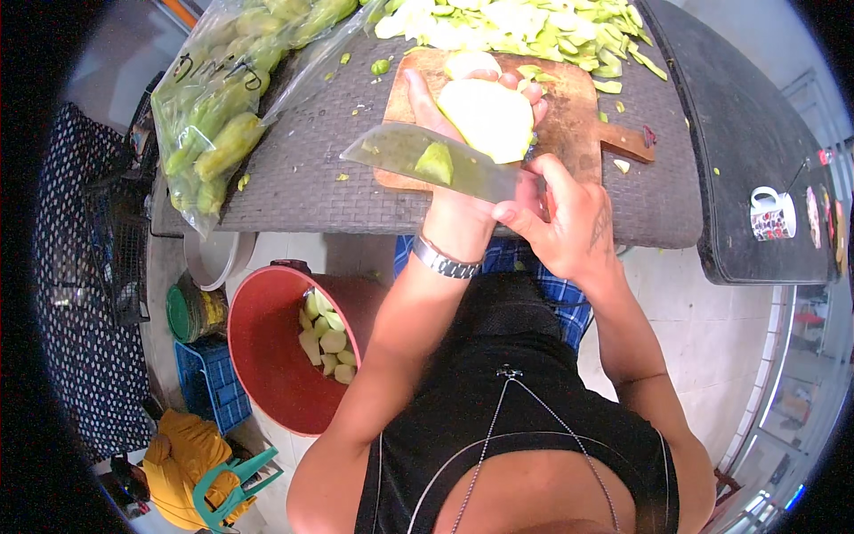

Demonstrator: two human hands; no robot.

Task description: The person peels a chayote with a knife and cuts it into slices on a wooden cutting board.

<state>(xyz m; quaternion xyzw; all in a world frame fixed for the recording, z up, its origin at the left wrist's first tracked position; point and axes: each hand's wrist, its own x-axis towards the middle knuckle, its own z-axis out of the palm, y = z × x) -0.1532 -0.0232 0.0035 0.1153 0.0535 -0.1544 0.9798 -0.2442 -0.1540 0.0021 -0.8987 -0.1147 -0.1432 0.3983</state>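
Observation:
A pale, peeled chayote (490,117) lies in my left hand (427,113), with the fingers curled around its far side. My right hand (574,220) grips a broad-bladed knife (393,157), whose blade crosses over my left wrist and points left. A small green piece (435,163) clings to the blade. Beneath my hands is a wooden cutting board (574,133) with a handle at its right; another pale piece (472,65) rests near its far edge. Green peelings (534,27) are heaped beyond the board. At the left, a clear plastic bag (213,133) holds several unpeeled green chayotes.
Below the table's (320,193) near edge at left stands a red bin (280,360) with several peeled pieces inside. Beside it are a blue crate (213,387) and a green-lidded container (183,314). A white patterned mug (772,215) sits on the black table (740,153) at right.

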